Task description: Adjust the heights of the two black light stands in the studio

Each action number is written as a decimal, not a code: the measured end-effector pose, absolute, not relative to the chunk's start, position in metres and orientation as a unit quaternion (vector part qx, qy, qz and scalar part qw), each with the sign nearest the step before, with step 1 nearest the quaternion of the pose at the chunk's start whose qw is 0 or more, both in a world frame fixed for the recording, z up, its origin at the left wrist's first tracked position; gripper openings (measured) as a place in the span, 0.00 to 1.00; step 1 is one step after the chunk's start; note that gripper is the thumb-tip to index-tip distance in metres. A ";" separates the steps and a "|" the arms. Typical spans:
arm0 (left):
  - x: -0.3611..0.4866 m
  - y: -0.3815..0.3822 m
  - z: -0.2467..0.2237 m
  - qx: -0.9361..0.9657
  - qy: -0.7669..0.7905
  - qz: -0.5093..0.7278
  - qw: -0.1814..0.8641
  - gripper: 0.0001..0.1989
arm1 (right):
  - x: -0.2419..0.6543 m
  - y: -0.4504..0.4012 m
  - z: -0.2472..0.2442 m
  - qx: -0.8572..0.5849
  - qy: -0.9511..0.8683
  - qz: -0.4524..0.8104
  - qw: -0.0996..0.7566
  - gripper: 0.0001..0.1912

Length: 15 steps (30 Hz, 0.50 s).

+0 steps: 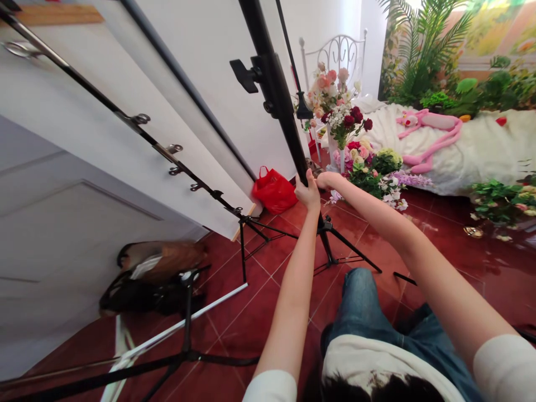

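Observation:
A black light stand (288, 120) rises through the middle of the head view, leaning to the upper left, with a black knob (245, 76) on its upper collar. My left hand (309, 192) is wrapped round the pole low down, its thumb pointing up. Close on the right of it is my right hand (329, 180), its fingers curled in at the far side of the pole; what they hold is hidden. The stand's legs (349, 247) spread on the red tiled floor below both hands.
A red bag (274, 191) lies by the wall. Left are a pole with clips (159, 146), dark bags (154, 273) and another stand's legs (188, 354). Flowers (347, 120) and a white-covered bed (489, 139) with a pink plush toy (439, 121) are at the right.

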<state>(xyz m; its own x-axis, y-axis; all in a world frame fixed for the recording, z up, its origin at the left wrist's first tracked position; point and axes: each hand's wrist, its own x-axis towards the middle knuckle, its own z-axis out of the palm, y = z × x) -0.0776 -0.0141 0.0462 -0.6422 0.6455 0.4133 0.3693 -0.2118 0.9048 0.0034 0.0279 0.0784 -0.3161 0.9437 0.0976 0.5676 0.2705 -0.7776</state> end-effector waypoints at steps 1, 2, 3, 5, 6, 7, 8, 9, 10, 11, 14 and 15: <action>-0.078 -0.015 0.047 0.408 0.620 0.662 0.102 0.24 | 0.002 0.030 0.079 -0.516 -0.742 0.324 0.279 0.18; -0.078 -0.015 0.047 0.407 0.623 0.661 0.101 0.24 | 0.001 0.032 0.078 -0.524 -0.741 0.322 0.269 0.19; -0.078 -0.015 0.048 0.405 0.626 0.658 0.102 0.24 | 0.001 0.032 0.077 -0.531 -0.740 0.321 0.261 0.20; -0.078 -0.017 0.049 0.408 0.630 0.651 0.114 0.24 | 0.002 0.030 0.069 -0.539 -0.739 0.320 0.247 0.21; -0.078 -0.017 0.050 0.413 0.629 0.647 0.123 0.24 | 0.002 0.026 0.064 -0.538 -0.737 0.323 0.250 0.21; -0.078 -0.018 0.050 0.419 0.626 0.645 0.132 0.24 | 0.001 0.022 0.057 -0.534 -0.732 0.331 0.264 0.21; -0.078 -0.019 0.051 0.425 0.621 0.644 0.140 0.24 | -0.001 0.017 0.049 -0.529 -0.720 0.341 0.291 0.20; -0.079 -0.020 0.052 0.430 0.616 0.644 0.146 0.24 | -0.003 0.012 0.042 -0.525 -0.701 0.353 0.330 0.19; -0.079 -0.021 0.052 0.433 0.612 0.645 0.150 0.24 | -0.007 0.008 0.035 -0.522 -0.674 0.365 0.374 0.18; -0.079 -0.022 0.053 0.432 0.610 0.647 0.151 0.24 | -0.011 0.004 0.029 -0.520 -0.645 0.374 0.417 0.17; -0.080 -0.024 0.054 0.434 0.605 0.648 0.159 0.23 | -0.018 -0.003 0.017 -0.520 -0.586 0.402 0.475 0.16; -0.080 -0.024 0.054 0.438 0.602 0.647 0.163 0.23 | -0.018 -0.004 0.016 -0.516 -0.583 0.417 0.469 0.16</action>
